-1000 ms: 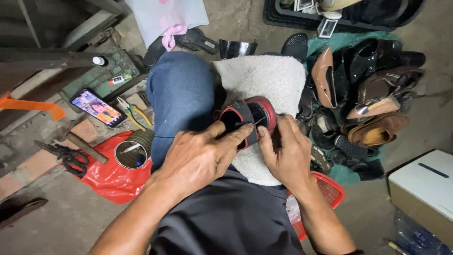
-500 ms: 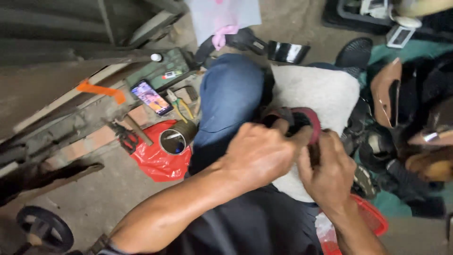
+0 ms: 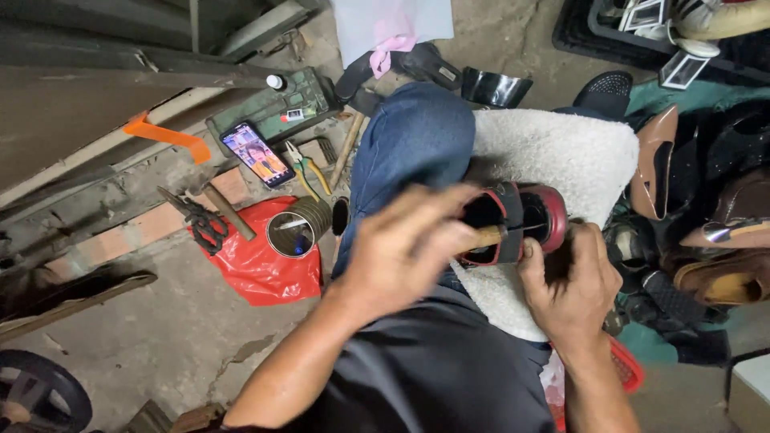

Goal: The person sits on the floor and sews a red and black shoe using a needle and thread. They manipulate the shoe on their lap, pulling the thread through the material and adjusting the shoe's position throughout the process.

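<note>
**Head view: red-and-black shoe lying crosswise on the lap, a hand at each end**

The head view looks down on a red-and-black shoe (image 3: 513, 228) resting on a white fleecy pad (image 3: 553, 156) over the person's lap, just right of centre in the frame. Its long axis runs nearly level across the picture, with the red rounded end toward the right.

The left hand (image 3: 405, 252) covers the shoe's left end from centre frame, fingers curled around a pale wooden tool handle (image 3: 487, 236) that points rightward into the shoe opening; motion blur softens this hand. The right hand (image 3: 571, 281) sits just below and right of the shoe, fingers closed up against its lower right side. Both hands are in contact, with the shoe between them.

A raised knee in blue jeans (image 3: 413, 148) stands just up-left of the shoe, limiting room there. To the right, a pile of shoes (image 3: 706, 216) crowds the frame edge close beside the pad. At lower right a red basket (image 3: 626, 369) shows behind the right wrist.

At left of the frame, well apart on the floor, lie a red plastic bag (image 3: 257, 273), an open tin can (image 3: 295, 228), a hammer (image 3: 228, 210), pliers (image 3: 305, 168) and a lit phone (image 3: 257, 154).
</note>
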